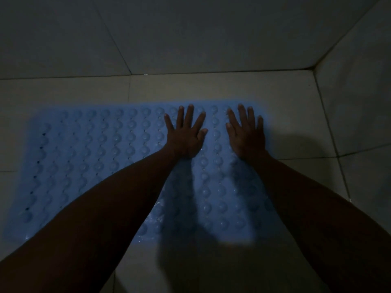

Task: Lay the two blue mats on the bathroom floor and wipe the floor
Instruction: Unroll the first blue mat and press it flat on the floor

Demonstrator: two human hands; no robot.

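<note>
One blue mat (pixel 88 157) with rows of round bumps and small holes lies flat on the pale tiled floor (pixel 296 127), close to the back wall. My left hand (pixel 185 134) rests palm down on the mat's far right part, fingers spread. Beside it, my right hand (pixel 246 132) lies palm down near the mat's right edge, fingers also apart. Neither hand holds anything. Both forearms cover much of the mat's near side. A second mat is not in view.
The room is dim. A tiled back wall (pixel 190 32) meets the floor just beyond the mat, and a side wall (pixel 357 92) rises at the right, forming a corner. Bare floor tiles show to the right of the mat and in front of it.
</note>
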